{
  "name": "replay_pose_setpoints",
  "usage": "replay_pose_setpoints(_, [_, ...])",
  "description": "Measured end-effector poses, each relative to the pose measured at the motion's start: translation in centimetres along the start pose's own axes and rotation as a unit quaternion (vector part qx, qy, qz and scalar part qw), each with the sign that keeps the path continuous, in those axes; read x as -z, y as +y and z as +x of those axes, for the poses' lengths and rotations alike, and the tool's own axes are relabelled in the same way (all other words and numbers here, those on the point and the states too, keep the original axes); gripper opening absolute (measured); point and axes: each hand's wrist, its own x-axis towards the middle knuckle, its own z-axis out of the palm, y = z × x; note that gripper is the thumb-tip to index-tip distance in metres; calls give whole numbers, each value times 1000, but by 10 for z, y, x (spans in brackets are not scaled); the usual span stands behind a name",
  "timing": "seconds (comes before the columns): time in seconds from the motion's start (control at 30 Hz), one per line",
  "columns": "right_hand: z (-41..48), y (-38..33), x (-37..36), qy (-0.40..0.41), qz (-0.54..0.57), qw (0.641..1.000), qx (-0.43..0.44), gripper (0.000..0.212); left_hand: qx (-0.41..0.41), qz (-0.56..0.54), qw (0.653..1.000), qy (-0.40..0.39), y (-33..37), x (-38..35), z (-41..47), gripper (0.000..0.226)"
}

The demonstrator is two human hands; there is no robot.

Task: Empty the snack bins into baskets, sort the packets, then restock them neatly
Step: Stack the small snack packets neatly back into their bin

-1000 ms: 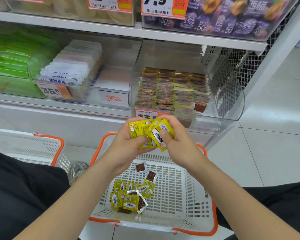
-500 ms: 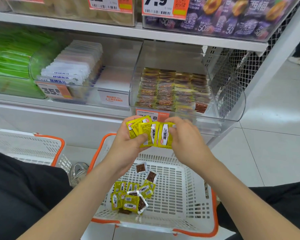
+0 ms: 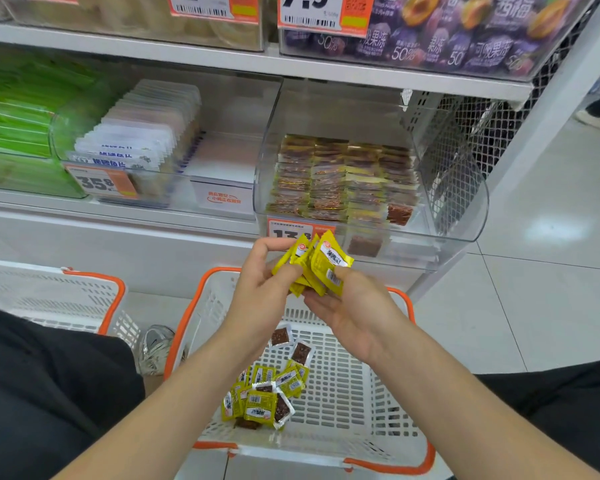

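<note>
Several yellow packets (image 3: 328, 263), count unclear, pinched between left hand (image 3: 257, 303) and right hand (image 3: 357, 317).

The fanned packets (image 3: 317, 268) are bright yellow, with white labels and black barcodes. The basket (image 3: 354, 393) is white lattice with an orange rim. The loose packets (image 3: 260, 400) near its near left corner are yellow, and some are clear over dark brown. On the white shelf (image 3: 118, 216), the stocked packets (image 3: 343, 178) lie in brown and gold rows. The price tag (image 3: 288, 230) is orange and white.
</note>
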Motion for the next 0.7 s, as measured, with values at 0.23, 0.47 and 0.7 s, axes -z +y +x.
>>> replay_pose_setpoints(0.23, [2, -8, 7, -21, -94, 995, 38, 21, -33, 106, 994, -13, 6, 11, 5, 42])
replay_pose_setpoints(0.47, [3, -3, 7, -14, -298, 934, 197, 16, 27, 104, 994, -30, 11, 9, 4, 44])
replay_pose_setpoints(0.7, [-16, 7, 9, -59, -489, 818, 296, 71, 12, 149, 982, -113, 14, 1, -10, 56])
